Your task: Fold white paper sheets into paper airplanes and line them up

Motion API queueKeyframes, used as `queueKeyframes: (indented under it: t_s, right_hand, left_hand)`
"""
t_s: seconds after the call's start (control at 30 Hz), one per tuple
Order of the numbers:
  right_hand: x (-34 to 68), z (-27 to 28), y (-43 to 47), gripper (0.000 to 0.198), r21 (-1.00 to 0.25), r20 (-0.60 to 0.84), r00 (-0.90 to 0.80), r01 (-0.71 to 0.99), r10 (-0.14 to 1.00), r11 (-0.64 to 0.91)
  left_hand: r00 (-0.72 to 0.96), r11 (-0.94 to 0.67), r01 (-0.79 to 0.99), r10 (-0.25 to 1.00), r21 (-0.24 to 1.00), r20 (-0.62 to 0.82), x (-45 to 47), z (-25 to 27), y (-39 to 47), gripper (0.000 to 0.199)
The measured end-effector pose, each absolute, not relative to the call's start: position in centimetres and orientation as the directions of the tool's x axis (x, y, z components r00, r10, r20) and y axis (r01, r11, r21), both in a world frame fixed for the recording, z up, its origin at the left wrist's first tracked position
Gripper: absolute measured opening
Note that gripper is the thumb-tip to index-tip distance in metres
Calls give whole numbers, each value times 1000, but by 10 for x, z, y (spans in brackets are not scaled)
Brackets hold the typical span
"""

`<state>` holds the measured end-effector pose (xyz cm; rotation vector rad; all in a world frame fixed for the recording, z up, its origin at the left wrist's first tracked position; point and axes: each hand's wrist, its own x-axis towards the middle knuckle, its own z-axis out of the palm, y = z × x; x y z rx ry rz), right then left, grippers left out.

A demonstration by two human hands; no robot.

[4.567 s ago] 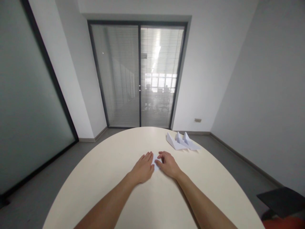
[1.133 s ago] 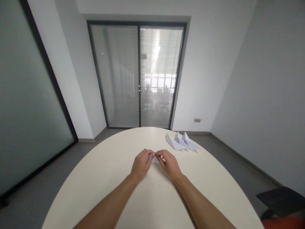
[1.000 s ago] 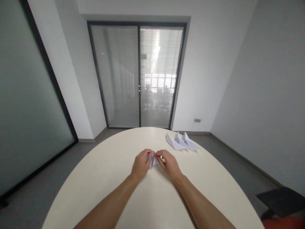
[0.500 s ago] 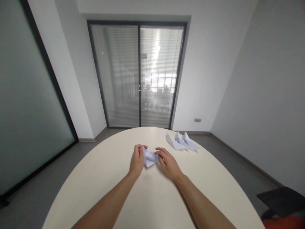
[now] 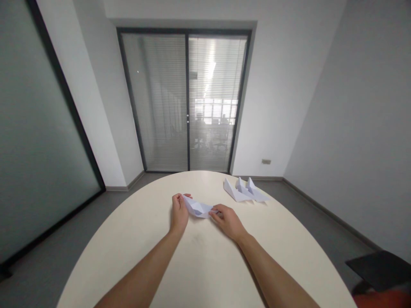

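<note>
A white folded paper boat (image 5: 198, 209) is stretched between my two hands above the middle of the table. My left hand (image 5: 180, 211) is closed on its left end, thumb and fingers pinching the pointed tip. At the other end, my right hand (image 5: 227, 221) pinches the right tip between thumb and fingers. A small raised peak shows in the boat's centre. Beyond my right hand, several similar paper boats (image 5: 244, 192) stand close together, partly overlapping.
The round cream table (image 5: 128, 256) fills the foreground. A black chair part (image 5: 382, 267) with something red below it is at the lower right. Glass doors with blinds (image 5: 212, 107) stand behind the table, and a wall socket (image 5: 266, 161) is to their right.
My left hand has moved left, and my right hand has closed on the right tip. Between them the paper boat has become wider and flatter.
</note>
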<state>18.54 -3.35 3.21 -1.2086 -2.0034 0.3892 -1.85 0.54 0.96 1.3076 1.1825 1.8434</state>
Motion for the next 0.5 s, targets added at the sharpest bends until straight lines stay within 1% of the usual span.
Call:
queueKeyframes:
  t_s: [0.17, 0.33, 0.43, 0.5]
  right_hand:
    - [190, 27, -29, 27, -683, 412, -194, 580, 890, 443]
    - [190, 27, -28, 27, -731, 428, -111, 541, 897, 416]
    - [190, 26, -27, 28, -740, 438, -82, 534, 895, 410]
    - [191, 25, -26, 29, -747, 438, -61, 531, 897, 400]
  left_hand:
    - [-402, -377, 133, 825, 917, 397, -26, 7, 10, 21]
    - [-463, -321, 123, 818, 939, 340, -32, -2, 18, 21]
    - [-450, -342, 156, 810, 927, 375, -34, -7, 22, 21]
    - [-406, -368, 156, 822, 917, 399, -32, -7, 20, 19]
